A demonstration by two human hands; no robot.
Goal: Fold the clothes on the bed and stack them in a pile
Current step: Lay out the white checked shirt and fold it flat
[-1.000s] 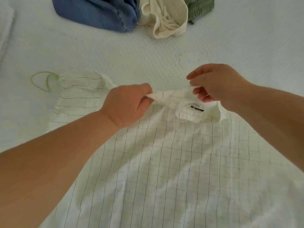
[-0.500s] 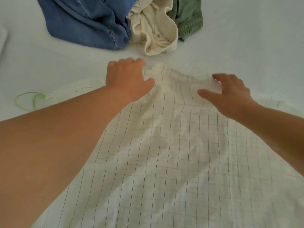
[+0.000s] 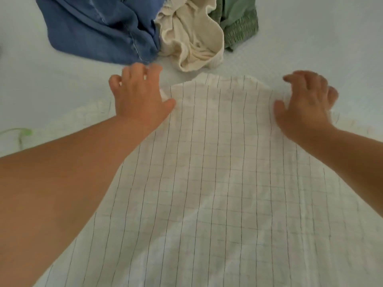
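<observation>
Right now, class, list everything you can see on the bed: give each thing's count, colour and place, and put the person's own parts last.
Checked shirt: one, white with thin dark grid lines, spread flat in the foreground.
Blue garment: one, denim blue, crumpled at the far left.
Cream garment: one, cream, crumpled between the blue and green ones.
Green garment: one, green, crumpled at the far right of the heap.
Green loop: one, light green, at the left edge.
Bed: one, white, under everything.
Left hand: one, fingers spread, at the shirt's top left.
Right hand: one, fingers spread, at the shirt's top right.
</observation>
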